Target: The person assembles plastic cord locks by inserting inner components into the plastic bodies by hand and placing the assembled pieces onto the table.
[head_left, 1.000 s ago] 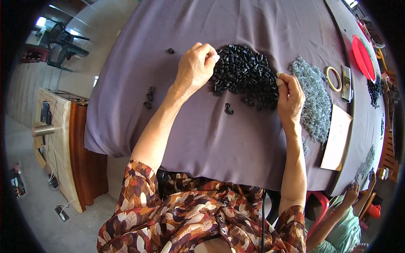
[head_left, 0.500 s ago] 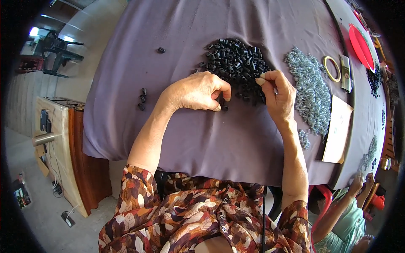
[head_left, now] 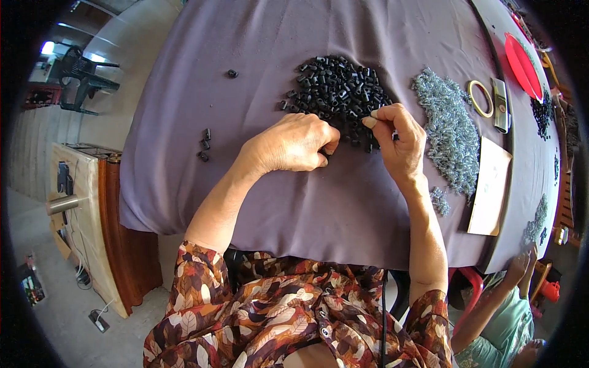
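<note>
A heap of small black tube-shaped plastic pieces (head_left: 343, 86) lies on the purple-grey cloth (head_left: 276, 208). At its near left edge, my left hand (head_left: 294, 144) is bent down with thumb and index finger closed around a small black piece, mostly hidden by the fingers. My right hand (head_left: 402, 141) is at the heap's near right side, its thumb and index fingertips pressed together. Whatever they pinch is too small to make out. Right of that hand spreads a pile of small clear, greyish pieces (head_left: 451, 132).
Several black pieces (head_left: 205, 145) lie apart at left, and a single one (head_left: 232, 73) farther up. To the right are a tape roll (head_left: 480, 99), a metal-and-dark flat object (head_left: 501, 107), cardboard (head_left: 491, 187) and a red tray (head_left: 523, 66). Another person's arm (head_left: 500, 291) is at lower right.
My left hand has shifted slightly nearer and right, its fingers closing over the black piece. My right hand has moved a little left and nearer, still pinching.
</note>
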Motion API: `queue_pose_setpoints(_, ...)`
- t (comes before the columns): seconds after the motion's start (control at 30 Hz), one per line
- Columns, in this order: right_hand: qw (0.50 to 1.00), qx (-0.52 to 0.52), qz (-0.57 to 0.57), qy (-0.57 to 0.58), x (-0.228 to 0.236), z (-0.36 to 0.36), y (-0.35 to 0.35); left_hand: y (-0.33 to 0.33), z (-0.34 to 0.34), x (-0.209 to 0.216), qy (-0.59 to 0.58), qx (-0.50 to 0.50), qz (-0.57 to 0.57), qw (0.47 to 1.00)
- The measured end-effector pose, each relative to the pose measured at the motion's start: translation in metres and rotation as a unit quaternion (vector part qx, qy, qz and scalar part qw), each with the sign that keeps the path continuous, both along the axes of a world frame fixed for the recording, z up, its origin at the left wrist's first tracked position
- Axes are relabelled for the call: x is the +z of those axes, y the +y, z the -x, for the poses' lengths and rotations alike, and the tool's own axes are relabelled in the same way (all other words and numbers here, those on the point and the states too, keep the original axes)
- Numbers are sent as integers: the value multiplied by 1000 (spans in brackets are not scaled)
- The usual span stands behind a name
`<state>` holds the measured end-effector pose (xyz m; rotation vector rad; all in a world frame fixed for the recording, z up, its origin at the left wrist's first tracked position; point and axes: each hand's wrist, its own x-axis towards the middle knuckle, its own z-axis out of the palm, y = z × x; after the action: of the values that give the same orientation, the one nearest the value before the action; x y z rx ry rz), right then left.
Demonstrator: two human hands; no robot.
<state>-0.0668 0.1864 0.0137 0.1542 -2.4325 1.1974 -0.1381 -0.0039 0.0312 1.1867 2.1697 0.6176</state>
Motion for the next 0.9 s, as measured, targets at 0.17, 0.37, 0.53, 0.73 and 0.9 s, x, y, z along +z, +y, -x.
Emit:
queue_pose_setpoints(0.17,999,8,42,-19,1,-3,-3,1,4,2,-65,34,-35,997)
queue_pose_setpoints(0.37,964,6,220,-150,-9,-7,-5,6,-1,1,-39,35,-25,998)
queue_pose_setpoints(0.53,968,2,215,-132,-10,-4,-9,3,-2,-4,-6,22,-32,999)
queue_pose_setpoints(0.73,968,10,215,-131,-8,-5,-7,5,2,-3,-12,52,-78,996)
queue_pose_setpoints(0.9,952,4,274,-133,-7,-4,-6,10,3,-5,-43,128,-259,956)
